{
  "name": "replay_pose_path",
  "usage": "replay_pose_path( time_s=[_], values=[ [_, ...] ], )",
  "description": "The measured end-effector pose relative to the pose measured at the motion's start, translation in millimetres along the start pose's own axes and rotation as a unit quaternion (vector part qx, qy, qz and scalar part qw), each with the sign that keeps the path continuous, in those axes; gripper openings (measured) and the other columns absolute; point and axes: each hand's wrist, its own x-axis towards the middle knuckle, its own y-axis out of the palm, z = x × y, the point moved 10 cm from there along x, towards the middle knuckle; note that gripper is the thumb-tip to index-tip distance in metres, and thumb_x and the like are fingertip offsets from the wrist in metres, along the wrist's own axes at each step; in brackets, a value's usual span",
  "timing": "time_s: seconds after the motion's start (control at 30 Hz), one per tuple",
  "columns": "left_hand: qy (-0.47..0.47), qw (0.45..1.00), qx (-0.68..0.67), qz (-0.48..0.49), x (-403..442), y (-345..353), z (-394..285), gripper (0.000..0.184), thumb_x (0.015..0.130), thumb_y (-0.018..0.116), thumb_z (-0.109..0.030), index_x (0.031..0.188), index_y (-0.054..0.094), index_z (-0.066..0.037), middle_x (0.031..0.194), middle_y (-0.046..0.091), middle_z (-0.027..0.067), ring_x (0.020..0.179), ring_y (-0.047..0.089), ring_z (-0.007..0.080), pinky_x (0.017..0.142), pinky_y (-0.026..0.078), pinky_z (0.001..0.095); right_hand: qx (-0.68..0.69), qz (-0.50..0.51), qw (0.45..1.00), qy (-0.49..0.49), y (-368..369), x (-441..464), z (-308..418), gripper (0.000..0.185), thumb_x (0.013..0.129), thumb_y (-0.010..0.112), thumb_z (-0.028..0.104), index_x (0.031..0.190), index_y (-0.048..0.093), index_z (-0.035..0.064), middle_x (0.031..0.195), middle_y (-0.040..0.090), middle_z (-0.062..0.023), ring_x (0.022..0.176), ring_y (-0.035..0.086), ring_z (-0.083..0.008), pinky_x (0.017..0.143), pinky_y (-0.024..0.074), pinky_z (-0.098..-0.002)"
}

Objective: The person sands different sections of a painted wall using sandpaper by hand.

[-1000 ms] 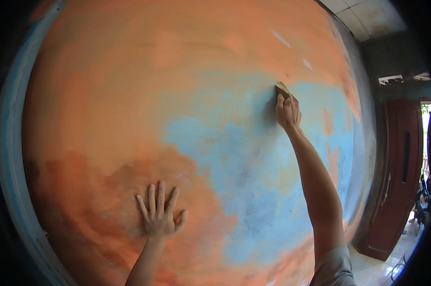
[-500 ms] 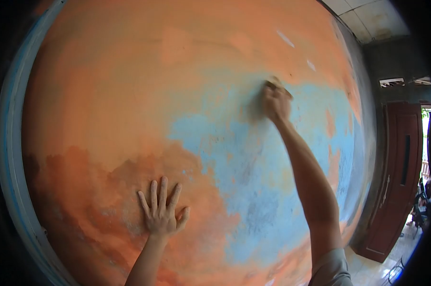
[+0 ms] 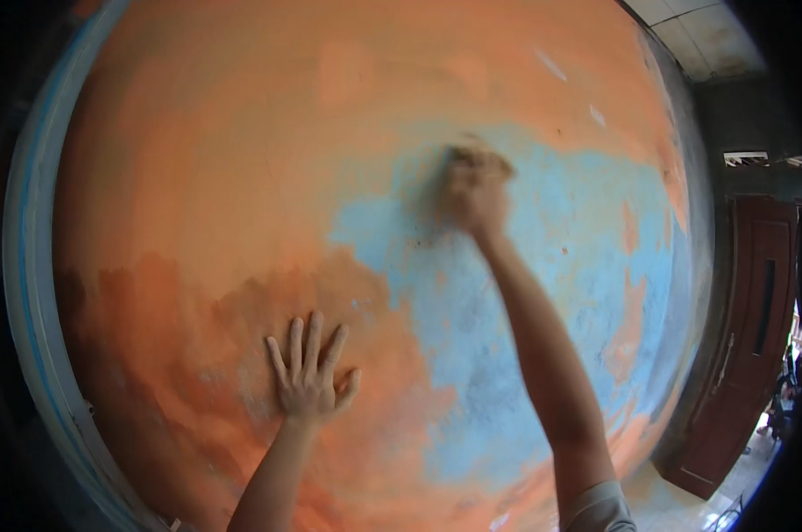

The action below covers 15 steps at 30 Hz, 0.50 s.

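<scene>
My left hand (image 3: pixel 310 383) rests flat against the orange part of the wall (image 3: pixel 232 186), its fingers spread and nothing in it. Higher up and to the right, my right hand (image 3: pixel 479 197) is closed around a flat brownish pad (image 3: pixel 497 161). The pad is held to the wall at the upper border of a large pale-blue patch (image 3: pixel 507 363). Motion blurs both pad and fingers, so whether it is sandpaper or a sponge I cannot tell. Orange paint surrounds the blue patch, darker and blotchy low on the left.
A pale-blue frame post (image 3: pixel 30 230) edges the wall on the left. To the right stand a grey side wall (image 3: pixel 707 151) and an open dark-red door (image 3: pixel 747 346), with daylight and cluttered items past it. Ceiling panels (image 3: pixel 707 40) show at the upper right.
My right hand has swept left along the wall with the pad. My left hand stays flat in its place, while the view has shifted slightly.
</scene>
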Motion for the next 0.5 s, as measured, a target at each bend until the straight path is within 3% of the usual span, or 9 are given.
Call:
replay_pose_path(
  time_s=[0.03,0.1,0.2,0.23,0.3,0.37,0.43,0.47,0.5],
  values=[
    [-0.002,1.0,0.01,-0.004,-1.2,-1.7,0.2,0.062,0.093,0.044,-0.053,0.148,0.04,-0.026,0.155,0.034,0.0115,0.143,0.029,0.036,0.114,0.009,0.0675,-0.011,0.0,0.989,-0.15,12.0,-23.7,59.4,0.032,0.092,0.048,0.024,0.114,0.064,0.0069,0.126,0.06,-0.0113,0.12,0.054,-0.0307,0.102,0.0423,-0.0432],
    [0.002,1.0,0.011,0.001,-3.2,0.1,2.5,0.062,0.093,0.044,-0.053,0.149,0.04,-0.026,0.155,0.034,0.0114,0.143,0.029,0.0359,0.113,0.009,0.0676,0.048,-0.038,0.96,-0.273,32.5,-80.6,134.0,0.034,0.084,0.053,0.022,0.114,0.064,0.0089,0.127,0.057,-0.0131,0.123,0.049,-0.0325,0.111,0.0309,-0.0449],
    [0.013,1.0,0.016,-0.006,-4.0,-0.4,2.1,0.063,0.093,0.044,-0.054,0.149,0.04,-0.027,0.155,0.035,0.0111,0.143,0.03,0.036,0.113,0.009,0.0678,0.054,0.013,0.951,-0.304,-4.6,-45.5,94.1,0.037,0.091,0.046,0.018,0.123,0.06,0.0069,0.124,0.059,-0.0162,0.123,0.049,-0.0346,0.102,0.0428,-0.0412],
    [0.012,1.0,0.012,-0.014,-2.5,-0.1,2.4,0.063,0.092,0.044,-0.054,0.149,0.039,-0.027,0.155,0.035,0.011,0.143,0.031,0.0362,0.113,0.009,0.068,0.006,-0.045,0.97,-0.237,-13.7,-24.9,43.2,0.035,0.097,0.042,0.022,0.122,0.06,0.007,0.125,0.058,-0.0171,0.115,0.057,-0.0323,0.091,0.0501,-0.0419],
    [0.004,1.0,0.014,-0.018,-3.3,8.7,1.3,0.064,0.092,0.044,-0.054,0.149,0.039,-0.027,0.155,0.035,0.0109,0.142,0.031,0.0362,0.113,0.009,0.0677,0.125,0.0,0.971,0.202,-33.2,-16.2,-43.1,0.036,0.098,0.04,0.025,0.123,0.058,0.0055,0.107,0.067,-0.0148,0.087,0.067,-0.0334,0.072,0.0547,-0.0431],
    [-0.004,1.0,0.006,-0.009,-8.0,15.1,4.6,0.064,0.092,0.045,-0.055,0.149,0.039,-0.027,0.155,0.035,0.0108,0.142,0.032,0.0362,0.113,0.009,0.0675,-0.093,-0.096,0.982,0.131,-11.8,-18.8,-29.6,0.037,0.097,0.04,0.023,0.126,0.056,0.0071,0.113,0.066,-0.0159,0.093,0.067,-0.0338,0.072,0.0545,-0.0442],
    [-0.008,1.0,0.002,-0.006,-5.3,14.5,3.3,0.064,0.091,0.045,-0.055,0.149,0.04,-0.028,0.155,0.035,0.0107,0.142,0.033,0.0349,0.114,0.009,0.0664,0.094,0.014,0.995,0.039,37.9,-27.8,42.1,0.037,0.084,0.052,0.022,0.118,0.06,0.0083,0.123,0.058,-0.0211,0.118,0.054,-0.0345,0.097,0.0463,-0.0448],
    [-0.007,1.0,0.002,-0.006,-6.6,14.9,3.4,0.064,0.091,0.045,-0.055,0.149,0.04,-0.028,0.155,0.035,0.0107,0.142,0.033,0.0349,0.114,0.009,0.0664,-0.002,-0.071,0.985,-0.158,58.5,-52.7,108.1,0.035,0.084,0.051,0.02,0.115,0.061,0.0052,0.125,0.057,-0.0229,0.123,0.05,-0.0372,0.109,0.0374,-0.0455],
    [-0.004,1.0,0.008,0.001,-6.9,15.6,4.8,0.064,0.091,0.045,-0.055,0.149,0.04,-0.028,0.155,0.035,0.0104,0.142,0.033,0.0344,0.114,0.01,0.0664,-0.057,-0.041,0.933,-0.352,76.7,-87.6,175.5,0.036,0.085,0.051,0.018,0.117,0.06,0.0032,0.125,0.057,-0.0222,0.125,0.047,-0.039,0.117,0.0268,-0.0453]
  ],
)
